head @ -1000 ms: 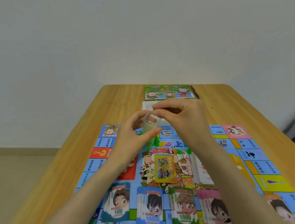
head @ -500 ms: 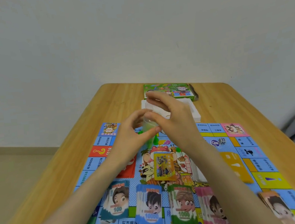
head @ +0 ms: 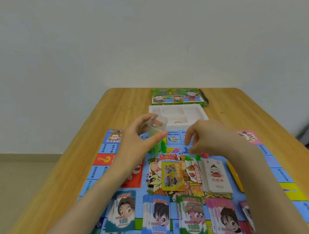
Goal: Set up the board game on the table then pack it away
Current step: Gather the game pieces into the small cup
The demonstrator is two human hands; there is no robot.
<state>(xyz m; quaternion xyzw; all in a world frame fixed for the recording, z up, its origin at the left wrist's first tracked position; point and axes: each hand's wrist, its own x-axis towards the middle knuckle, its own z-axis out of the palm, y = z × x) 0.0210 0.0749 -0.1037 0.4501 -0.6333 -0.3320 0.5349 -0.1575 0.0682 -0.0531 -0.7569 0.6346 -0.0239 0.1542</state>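
Observation:
The game board [head: 105, 159] lies spread on the wooden table [head: 123, 106]. My left hand [head: 134, 146] grips a small clear plastic cup [head: 155, 127], tilted, above the board's far edge. Small green pieces [head: 163, 147] stand just under the cup, with two more green pieces [head: 188, 157] and a red piece [head: 204, 154] a little to the right. My right hand [head: 209, 138] hovers over those pieces with its fingers hanging down, and I see nothing in it. Beyond the board sit the white plastic tray [head: 198, 111] and the green game box [head: 176, 96].
A yellow card stack [head: 172, 177] and a white card stack [head: 217, 176] lie mid-board. Along the near edge are play-money stacks marked 100 [head: 121, 213], 10000 [head: 157, 217] and 1000 [head: 191, 216], plus a pink stack [head: 226, 218]. A pale wall stands behind the table.
My right hand left the top of the cup, passed over the white tray, and came down to the right over the loose pieces. My left hand keeps the cup, now tilted.

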